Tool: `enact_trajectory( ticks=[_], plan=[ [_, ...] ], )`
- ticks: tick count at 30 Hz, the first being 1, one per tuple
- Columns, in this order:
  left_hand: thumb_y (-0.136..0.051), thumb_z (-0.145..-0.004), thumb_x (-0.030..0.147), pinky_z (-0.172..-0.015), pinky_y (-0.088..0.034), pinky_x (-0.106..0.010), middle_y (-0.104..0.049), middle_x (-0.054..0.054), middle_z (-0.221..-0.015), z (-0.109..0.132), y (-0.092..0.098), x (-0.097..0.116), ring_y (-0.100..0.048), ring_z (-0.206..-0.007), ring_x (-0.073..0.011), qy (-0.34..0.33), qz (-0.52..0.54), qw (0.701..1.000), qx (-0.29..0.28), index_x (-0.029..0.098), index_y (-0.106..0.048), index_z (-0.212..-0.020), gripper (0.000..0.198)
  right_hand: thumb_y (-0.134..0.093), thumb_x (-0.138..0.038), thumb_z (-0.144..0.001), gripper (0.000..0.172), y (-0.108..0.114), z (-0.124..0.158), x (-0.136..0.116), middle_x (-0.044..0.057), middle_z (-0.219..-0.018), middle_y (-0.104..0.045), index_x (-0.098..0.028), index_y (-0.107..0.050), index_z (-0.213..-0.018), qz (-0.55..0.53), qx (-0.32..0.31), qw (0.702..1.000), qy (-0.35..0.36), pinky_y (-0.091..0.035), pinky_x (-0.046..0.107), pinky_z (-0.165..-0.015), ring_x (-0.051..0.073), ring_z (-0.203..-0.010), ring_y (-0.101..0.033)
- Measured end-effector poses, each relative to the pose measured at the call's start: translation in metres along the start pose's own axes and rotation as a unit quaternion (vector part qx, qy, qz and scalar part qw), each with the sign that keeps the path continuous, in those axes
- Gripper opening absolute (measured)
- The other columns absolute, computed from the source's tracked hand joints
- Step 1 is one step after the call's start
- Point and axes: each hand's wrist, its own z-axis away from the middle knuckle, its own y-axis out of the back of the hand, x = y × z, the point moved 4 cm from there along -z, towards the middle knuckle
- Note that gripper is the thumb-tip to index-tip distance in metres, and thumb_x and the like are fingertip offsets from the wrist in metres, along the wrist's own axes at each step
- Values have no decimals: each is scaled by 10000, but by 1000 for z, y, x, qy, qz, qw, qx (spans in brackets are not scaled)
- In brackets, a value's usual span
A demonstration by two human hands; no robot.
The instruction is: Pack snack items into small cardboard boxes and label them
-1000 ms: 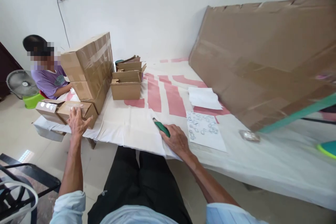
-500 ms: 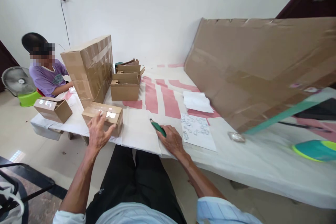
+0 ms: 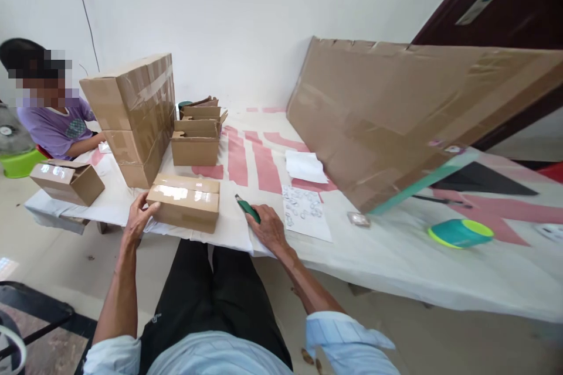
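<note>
A small closed cardboard box (image 3: 187,211) with shiny tape along its top lies near the table's front edge. My left hand (image 3: 139,218) grips its left end, the thumb on the near face and the fingers round the end, partly hidden. To the right of the box, my right hand (image 3: 269,229) rests on the table, closed round a green utility knife (image 3: 248,210). The knife's tip points away and to the left. A sheet with hand-drawn marks (image 3: 303,211) lies just right of that hand.
Stacked taped boxes (image 3: 132,111) stand behind on the left, beside open boxes (image 3: 196,149). Another box (image 3: 68,181) sits at far left, near a seated person in purple (image 3: 65,123). A large cardboard sheet (image 3: 396,117) leans at right, behind a teal-and-yellow object (image 3: 460,233).
My left hand has moved from the top of the box to its left end. The box has turned slightly and sits farther right of the stack. My right hand still holds the knife.
</note>
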Motion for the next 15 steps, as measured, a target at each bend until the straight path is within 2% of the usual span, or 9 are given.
enact_trajectory(
  ticks=[4,7,9,12,15],
  plan=[
    [-955,-547,567,-1087,-567,-485,-564,-214,-1602,3,-14,-9,-538,-1481,-418,14,58,989,-135,201,-508,-1572,1177,-508,-419,-1031,321,0,2,1,135,-1024,-710,-191,-709,-1135,2,-3,1000,1,-487,416,-912,290,-983,-595],
    [-958,-534,452,-1122,-556,-477,-573,-197,-1599,-5,-19,-12,-570,-1455,-401,20,79,974,-211,226,-425,-1646,1254,-477,-467,-1049,368,0,2,1,131,-1012,-708,-194,-714,-1116,-1,2,1000,0,-486,408,-908,282,-978,-591],
    [-939,-538,385,-1125,-554,-477,-671,-179,-1482,-11,-23,-11,-634,-1374,-392,14,75,969,-236,212,-491,-1611,1175,-451,-504,-1058,415,0,3,1,131,-997,-705,-189,-718,-1100,-5,7,1000,-3,-487,408,-900,279,-961,-589],
    [-890,-531,280,-1096,-565,-484,-758,-151,-1310,-15,-30,-8,-681,-1273,-387,10,62,968,-243,190,-576,-1544,1064,-430,-552,-1061,463,0,3,2,127,-979,-701,-195,-724,-1087,-15,12,1000,-10,-490,409,-892,276,-948,-589],
    [-854,-539,251,-1065,-576,-465,-748,-143,-1317,-11,-40,-6,-672,-1264,-380,9,66,966,-252,187,-571,-1550,1052,-440,-585,-1050,486,4,2,0,133,-984,-705,-195,-729,-1071,-37,14,999,-17,-502,420,-888,282,-957,-602]
  ],
)
